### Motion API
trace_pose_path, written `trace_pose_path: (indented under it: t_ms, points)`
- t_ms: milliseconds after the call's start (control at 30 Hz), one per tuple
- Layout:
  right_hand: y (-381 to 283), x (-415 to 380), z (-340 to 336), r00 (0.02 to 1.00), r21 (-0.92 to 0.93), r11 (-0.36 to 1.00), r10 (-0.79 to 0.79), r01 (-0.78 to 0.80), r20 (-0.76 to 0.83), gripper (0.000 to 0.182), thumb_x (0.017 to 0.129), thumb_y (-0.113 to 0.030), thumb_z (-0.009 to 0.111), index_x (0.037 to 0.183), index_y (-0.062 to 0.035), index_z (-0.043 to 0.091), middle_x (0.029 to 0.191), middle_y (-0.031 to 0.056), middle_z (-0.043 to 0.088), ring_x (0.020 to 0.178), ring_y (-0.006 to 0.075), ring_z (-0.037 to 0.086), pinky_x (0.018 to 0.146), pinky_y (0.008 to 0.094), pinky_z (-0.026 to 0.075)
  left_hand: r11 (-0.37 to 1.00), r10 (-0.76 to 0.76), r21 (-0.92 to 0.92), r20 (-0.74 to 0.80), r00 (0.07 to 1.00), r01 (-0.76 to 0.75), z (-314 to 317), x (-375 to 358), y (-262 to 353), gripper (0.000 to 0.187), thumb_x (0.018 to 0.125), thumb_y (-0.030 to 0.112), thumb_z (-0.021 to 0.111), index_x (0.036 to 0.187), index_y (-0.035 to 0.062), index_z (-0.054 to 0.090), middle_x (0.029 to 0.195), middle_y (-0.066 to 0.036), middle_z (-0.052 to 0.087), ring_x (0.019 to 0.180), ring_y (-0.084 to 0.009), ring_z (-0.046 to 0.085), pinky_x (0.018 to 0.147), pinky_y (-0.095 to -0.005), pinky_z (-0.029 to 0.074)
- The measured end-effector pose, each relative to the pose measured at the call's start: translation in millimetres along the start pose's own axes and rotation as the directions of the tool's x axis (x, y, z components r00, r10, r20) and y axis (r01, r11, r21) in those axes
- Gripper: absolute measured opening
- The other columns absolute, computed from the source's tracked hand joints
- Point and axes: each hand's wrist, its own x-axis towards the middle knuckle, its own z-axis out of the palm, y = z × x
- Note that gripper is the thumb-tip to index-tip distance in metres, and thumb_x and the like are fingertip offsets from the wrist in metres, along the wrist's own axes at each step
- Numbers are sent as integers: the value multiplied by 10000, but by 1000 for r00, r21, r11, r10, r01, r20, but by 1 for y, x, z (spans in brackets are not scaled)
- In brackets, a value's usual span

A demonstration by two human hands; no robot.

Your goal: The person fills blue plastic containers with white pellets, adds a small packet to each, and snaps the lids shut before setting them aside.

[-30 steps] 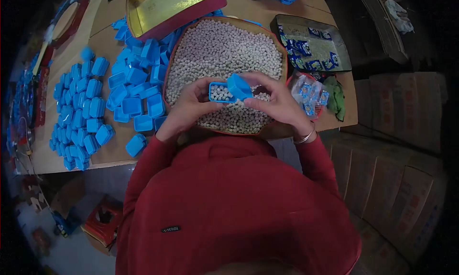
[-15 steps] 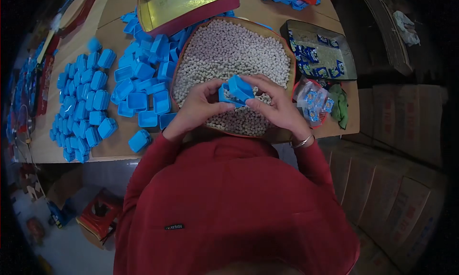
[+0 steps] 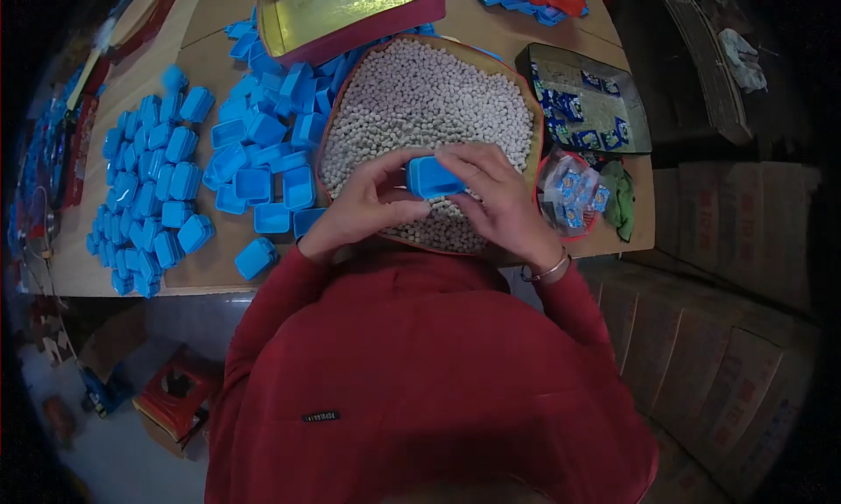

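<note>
While held over pellet tray (image 3: 526, 110), blue box (image 3: 433, 177) pinched between left hand (image 3: 363, 202) and right hand (image 3: 499, 202), fingers clamped on ends. Likely light, stiff, smooth plastic; grip short ends.

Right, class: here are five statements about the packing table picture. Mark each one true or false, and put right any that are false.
1. Both hands, the left hand and the right hand, hold one small blue box. True.
2. The blue box in the hands has its lid wide open. False: the lid sits down on it.
3. The hands are over a tray of pale pellets. True.
4. The loose blue boxes lie piled to the person's right. False: they lie to the left of the tray.
5. A bangle is on the left wrist. False: it is on the right wrist.
</note>
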Motion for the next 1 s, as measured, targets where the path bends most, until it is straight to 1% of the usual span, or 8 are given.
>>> trace_pose_path:
  t_ms: [167,233,267,367,500,667,833,1000]
  points:
    - [-8,5,18,993,201,977,90,-72,-80,500,742,-31,702,1225,-35,572,1133,113,592,1052,286,578,905,362,472,949,-2,312,-166,986,55,-8,6,-17,246,853,26,657,1081,0,568,913,0,593,881,-61,569,763,-226,478]
    - [-6,4,27,931,509,821,352,-259,-94,470,766,-29,698,1220,-34,576,1110,108,604,1022,259,602,885,343,482,942,128,328,-159,979,-69,1,3,-16,190,889,19,600,1077,16,568,987,-5,588,914,-78,539,801,-232,449]
    - [1,-1,35,854,749,536,515,-390,76,420,804,-65,696,1204,-17,580,1093,104,616,984,199,620,858,315,494,932,124,360,-181,976,-52,2,0,-16,186,893,18,599,1076,14,569,991,-6,591,920,-80,543,804,-232,450]
    - [9,-1,39,912,692,639,405,-337,70,399,818,-96,705,1189,-8,586,1074,81,628,969,155,618,840,302,502,899,217,422,-197,956,-116,-1,-2,-25,193,869,-4,624,1058,19,593,924,-15,623,868,-79,570,748,-228,464]
    - [12,-3,14,878,752,489,410,-441,247,281,832,-179,730,1058,-28,660,976,53,656,872,128,617,776,281,498,918,149,389,-152,977,-79,8,1,-13,183,879,8,628,1058,24,595,981,-24,620,920,-97,574,807,-244,460]
    - [120,1,-65,746,284,813,580,-508,-326,275,838,-282,700,888,-11,700,783,98,686,731,163,655,653,318,506,935,60,354,-183,981,9,1,5,-14,164,876,26,593,1041,30,590,925,5,587,851,-69,539,741,-229,448]
    - [214,23,-82,590,-284,517,728,-807,-351,470,748,-485,704,784,-17,719,753,197,678,745,346,674,685,436,517,951,-6,305,-175,985,60,0,6,-12,164,869,11,601,1032,26,587,959,-15,610,884,-79,547,782,-238,454]
    - [266,45,-35,606,-366,485,677,-794,-418,311,726,-282,684,771,26,692,858,255,665,867,423,651,781,473,515,953,-21,293,-175,984,73,-1,8,-16,146,882,24,599,1027,21,586,957,-13,608,888,-79,546,782,-236,455]
